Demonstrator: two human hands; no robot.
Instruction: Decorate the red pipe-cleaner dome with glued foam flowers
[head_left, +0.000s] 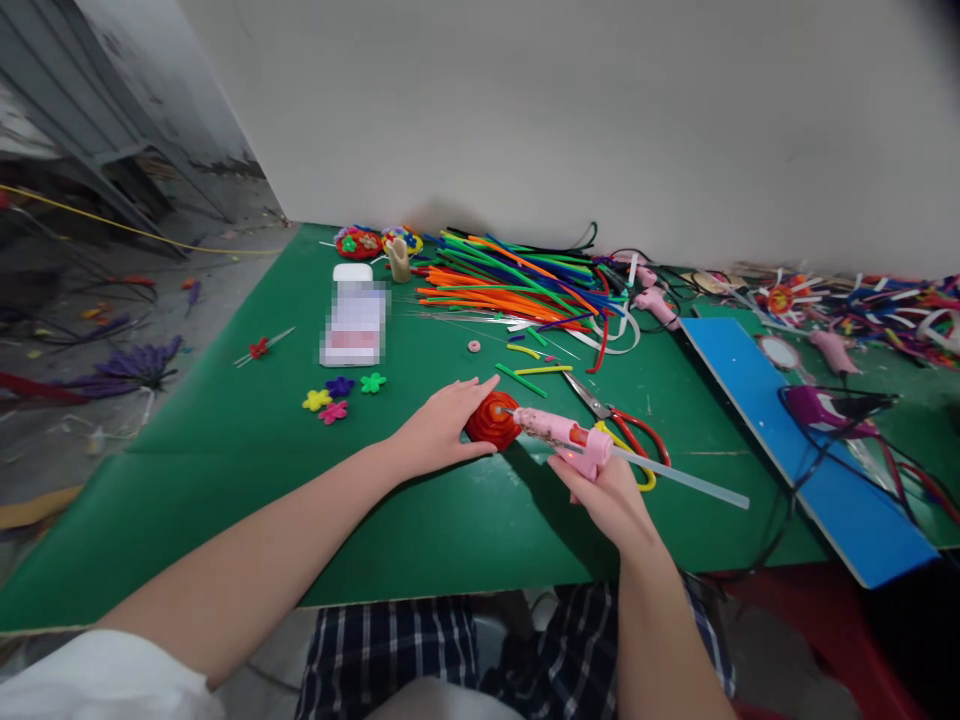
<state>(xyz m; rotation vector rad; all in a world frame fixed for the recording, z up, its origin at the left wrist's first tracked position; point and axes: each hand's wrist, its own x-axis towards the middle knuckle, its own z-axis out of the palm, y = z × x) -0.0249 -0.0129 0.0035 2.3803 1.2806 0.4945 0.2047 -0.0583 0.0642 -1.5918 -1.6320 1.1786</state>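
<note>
My left hand [442, 425] holds a red coiled piece [493, 420], probably of pipe cleaner, against the green table, fingers and thumb on either side of it. In my right hand [609, 492] is a pink hot glue gun [564, 432], its nozzle tip at the middle of the coil. A clear glue stick [697, 482] sticks out of the gun's back end. Just behind the gun lie scissors [592, 398] with red and yellow handles. To the left of my left hand are several small fuzzy flowers [340, 387] in yellow, purple, pink and green.
A large pile of coloured pipe cleaners [510, 285] lies at the back. Nearer are cut yellow and green pieces and a pink ring [474, 346]. A phone [352, 325] lies left. On the right, a blue board [795, 440] carries a purple corded tool [821, 408] with black cables.
</note>
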